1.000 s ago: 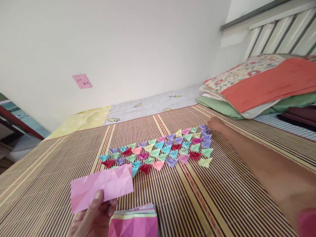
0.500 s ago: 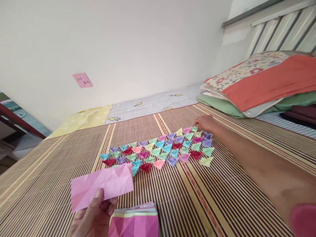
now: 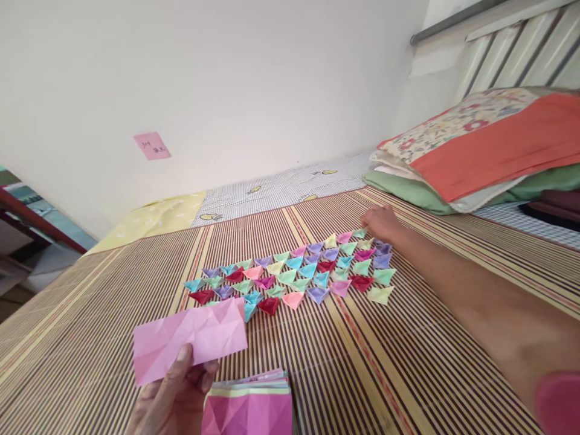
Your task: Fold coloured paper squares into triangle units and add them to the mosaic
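My left hand [image 3: 174, 386] is closed on a creased pink sheet of paper [image 3: 190, 338], thumb in front and fingers behind. Beside it, at the bottom edge, lies a stack of creased coloured paper [image 3: 247, 411] with a magenta sheet on top. Beyond the sheet, small folded paper boats [image 3: 287, 277] in many colours stand in slanting rows on a striped mat [image 3: 308, 344]. My right hand [image 3: 380, 222] reaches to the far right end of the back row, fingers curled beside a pale green paper boat [image 3: 359, 233]. What its fingertips hold, if anything, is hidden.
Folded bedding [image 3: 489, 145] with an orange and floral cover lies at the right. A yellow cloth [image 3: 154, 217] and a checked cloth [image 3: 272, 184] border the mat along the white wall [image 3: 254, 84]. A pink note [image 3: 152, 146] is on the wall.
The view has shifted slightly. My right hand stays at the end of the back row, and my left hand still holds the pink sheet.
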{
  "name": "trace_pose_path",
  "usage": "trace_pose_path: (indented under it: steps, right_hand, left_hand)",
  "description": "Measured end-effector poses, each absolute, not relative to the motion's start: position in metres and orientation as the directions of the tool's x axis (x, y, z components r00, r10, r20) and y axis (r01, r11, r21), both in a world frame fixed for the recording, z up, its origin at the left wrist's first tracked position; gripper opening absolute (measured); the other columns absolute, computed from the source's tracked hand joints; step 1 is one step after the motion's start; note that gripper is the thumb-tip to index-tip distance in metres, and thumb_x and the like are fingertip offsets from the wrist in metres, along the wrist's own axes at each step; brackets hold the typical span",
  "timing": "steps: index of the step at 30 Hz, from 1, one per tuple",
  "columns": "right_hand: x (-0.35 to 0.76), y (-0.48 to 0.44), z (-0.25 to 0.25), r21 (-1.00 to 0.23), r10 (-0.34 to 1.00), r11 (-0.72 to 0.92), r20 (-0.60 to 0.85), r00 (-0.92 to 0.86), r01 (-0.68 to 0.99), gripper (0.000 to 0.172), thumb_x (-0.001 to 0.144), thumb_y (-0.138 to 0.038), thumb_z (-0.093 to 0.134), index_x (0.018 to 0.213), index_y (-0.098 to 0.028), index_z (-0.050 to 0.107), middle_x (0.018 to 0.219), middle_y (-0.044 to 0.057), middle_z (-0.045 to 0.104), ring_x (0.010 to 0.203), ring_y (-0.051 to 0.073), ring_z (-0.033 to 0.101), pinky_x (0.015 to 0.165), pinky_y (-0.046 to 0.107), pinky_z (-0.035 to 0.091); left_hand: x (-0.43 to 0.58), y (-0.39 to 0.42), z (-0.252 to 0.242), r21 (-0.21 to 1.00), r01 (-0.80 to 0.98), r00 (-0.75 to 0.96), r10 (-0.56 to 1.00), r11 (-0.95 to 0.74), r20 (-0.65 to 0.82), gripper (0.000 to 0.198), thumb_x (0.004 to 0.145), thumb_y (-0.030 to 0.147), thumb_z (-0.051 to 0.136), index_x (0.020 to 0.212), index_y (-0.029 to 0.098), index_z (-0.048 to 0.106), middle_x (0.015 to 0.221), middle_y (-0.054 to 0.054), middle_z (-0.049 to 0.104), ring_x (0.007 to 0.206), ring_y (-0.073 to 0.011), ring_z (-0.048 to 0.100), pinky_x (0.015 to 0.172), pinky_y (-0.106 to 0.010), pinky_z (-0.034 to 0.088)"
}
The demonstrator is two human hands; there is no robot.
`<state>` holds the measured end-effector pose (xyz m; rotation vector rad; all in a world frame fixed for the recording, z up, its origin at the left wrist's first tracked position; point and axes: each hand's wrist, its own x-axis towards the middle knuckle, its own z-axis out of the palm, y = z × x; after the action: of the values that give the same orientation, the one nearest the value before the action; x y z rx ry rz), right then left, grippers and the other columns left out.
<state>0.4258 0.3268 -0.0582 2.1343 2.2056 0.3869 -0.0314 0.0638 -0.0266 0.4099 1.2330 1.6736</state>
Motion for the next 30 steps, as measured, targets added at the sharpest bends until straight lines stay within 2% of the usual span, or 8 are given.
trace_pose_path:
  steps: [5, 10, 14, 18, 30]
  right_hand:
    - [0.424, 0.322, -0.056, 0.215, 0.984, 0.021, 0.169, -0.058, 0.976, 0.033, 0.101, -0.033, 0.068, 0.130, -0.017, 0.065, 0.134, 0.011, 0.066, 0.117, 0.028, 0.067, 0.098, 0.051, 0.057]
    - [0.411, 0.323, -0.050, 0.164, 0.975, 0.123, 0.162, -0.150, 0.979, 0.030, 0.102, -0.033, 0.067, 0.128, -0.018, 0.067, 0.135, 0.011, 0.066, 0.119, 0.027, 0.066, 0.101, 0.051, 0.056]
    - [0.400, 0.326, -0.048, 0.116, 0.964, 0.226, 0.116, -0.239, 0.967, 0.030, 0.102, -0.033, 0.066, 0.129, -0.019, 0.066, 0.136, 0.011, 0.065, 0.118, 0.027, 0.066, 0.101, 0.050, 0.056]
    - [0.396, 0.328, -0.050, 0.094, 0.958, 0.262, 0.091, -0.270, 0.961, 0.033, 0.101, -0.034, 0.067, 0.130, -0.017, 0.065, 0.133, 0.011, 0.066, 0.114, 0.027, 0.068, 0.097, 0.049, 0.058]
    - [0.403, 0.327, -0.051, 0.185, 0.953, 0.268, 0.095, -0.289, 0.945, 0.032, 0.102, -0.033, 0.067, 0.130, -0.017, 0.065, 0.131, 0.011, 0.067, 0.112, 0.026, 0.069, 0.095, 0.048, 0.059]
  left_hand:
    - [-0.030, 0.064, -0.024, 0.865, -0.502, -0.477, 0.836, -0.006, -0.272, 0.030, 0.056, 0.029, 0.097, 0.076, 0.016, 0.079, 0.079, -0.006, 0.072, 0.064, -0.0181, 0.062, 0.055, -0.030, 0.061]
    - [-0.032, 0.064, -0.024, 0.871, -0.491, -0.444, 0.856, 0.015, -0.265, 0.029, 0.062, 0.032, 0.095, 0.083, 0.018, 0.081, 0.072, -0.005, 0.067, 0.064, -0.0186, 0.059, 0.055, -0.030, 0.061]
    - [-0.033, 0.064, -0.026, 0.867, -0.499, -0.445, 0.854, 0.014, -0.270, 0.028, 0.060, 0.031, 0.096, 0.077, 0.017, 0.079, 0.071, -0.005, 0.067, 0.064, -0.0187, 0.060, 0.055, -0.030, 0.061]
    - [-0.033, 0.063, -0.028, 0.857, -0.515, -0.444, 0.854, 0.002, -0.269, 0.029, 0.059, 0.031, 0.097, 0.071, 0.015, 0.076, 0.075, -0.005, 0.069, 0.065, -0.0175, 0.061, 0.056, -0.029, 0.061]
    - [-0.034, 0.062, -0.029, 0.859, -0.511, -0.442, 0.866, -0.026, -0.236, 0.027, 0.062, 0.029, 0.096, 0.074, 0.014, 0.077, 0.077, -0.005, 0.069, 0.065, -0.0163, 0.060, 0.057, -0.029, 0.060]
